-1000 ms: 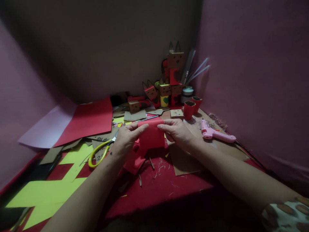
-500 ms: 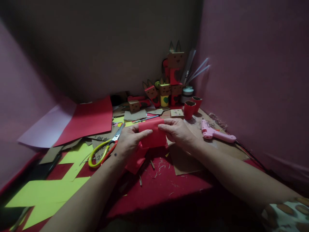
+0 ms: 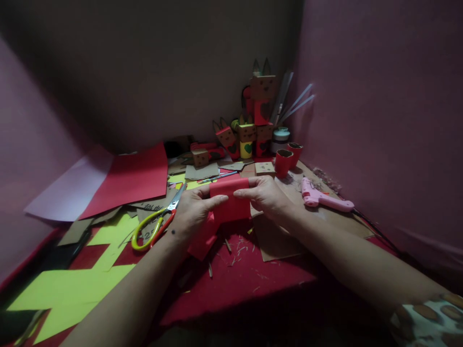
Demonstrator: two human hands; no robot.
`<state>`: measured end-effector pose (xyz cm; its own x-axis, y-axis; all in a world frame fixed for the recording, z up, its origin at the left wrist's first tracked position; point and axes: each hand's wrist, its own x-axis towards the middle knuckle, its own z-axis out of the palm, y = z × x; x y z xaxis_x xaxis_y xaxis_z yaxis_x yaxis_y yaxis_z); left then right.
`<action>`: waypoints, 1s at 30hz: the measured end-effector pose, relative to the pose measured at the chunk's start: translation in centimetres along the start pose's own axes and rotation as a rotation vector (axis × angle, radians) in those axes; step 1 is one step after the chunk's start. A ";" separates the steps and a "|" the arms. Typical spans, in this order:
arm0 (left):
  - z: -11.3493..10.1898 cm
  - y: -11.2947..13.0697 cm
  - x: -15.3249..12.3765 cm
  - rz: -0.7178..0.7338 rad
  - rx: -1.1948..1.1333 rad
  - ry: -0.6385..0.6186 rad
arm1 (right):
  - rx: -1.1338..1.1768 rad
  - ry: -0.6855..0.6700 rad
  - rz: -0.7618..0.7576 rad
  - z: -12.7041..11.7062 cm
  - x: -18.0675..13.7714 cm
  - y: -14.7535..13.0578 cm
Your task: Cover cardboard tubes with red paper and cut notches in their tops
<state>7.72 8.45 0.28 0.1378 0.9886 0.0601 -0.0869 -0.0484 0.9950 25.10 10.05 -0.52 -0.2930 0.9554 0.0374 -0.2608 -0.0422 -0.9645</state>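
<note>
Both my hands hold a small red paper piece (image 3: 231,205) just above the red table (image 3: 246,284). My left hand (image 3: 193,212) pinches its left edge, thumb on top. My right hand (image 3: 265,195) grips its right edge, with the fingers curled over the top. The paper is bent into a curve between them, and its lower part hangs down towards the table. Whether anything is wrapped inside the paper is hidden.
Yellow-handled scissors (image 3: 152,226) lie left of my hands, a pink glue gun (image 3: 323,200) to the right. Red and yellow paper sheets (image 3: 130,180) cover the left. Cardboard box figures (image 3: 253,125) and two red tubes (image 3: 285,161) stand in the back corner. Pink walls close both sides.
My fingers have shifted along the red paper's top edge, closing towards each other, and the paper has curled tighter and risen slightly. Nothing else has moved.
</note>
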 end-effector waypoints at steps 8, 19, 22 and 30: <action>-0.3 0.5 0.1 -0.002 0.011 -0.015 | -0.107 -0.006 -0.003 -0.8 0.2 -0.3; -0.9 0.1 0.6 0.106 -0.028 -0.061 | -0.062 -0.128 -0.022 -2.8 1.6 0.3; -1.2 0.0 0.6 0.124 0.002 -0.024 | -0.031 -0.116 -0.012 -2.9 1.7 0.4; -1.9 0.1 0.9 0.386 0.242 0.105 | 0.063 -0.097 0.063 -2.7 1.4 0.5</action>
<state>6.00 9.65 0.32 0.0384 0.9003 0.4335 0.1220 -0.4349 0.8922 27.02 12.17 -1.68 -0.3974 0.9176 0.0051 -0.2957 -0.1229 -0.9473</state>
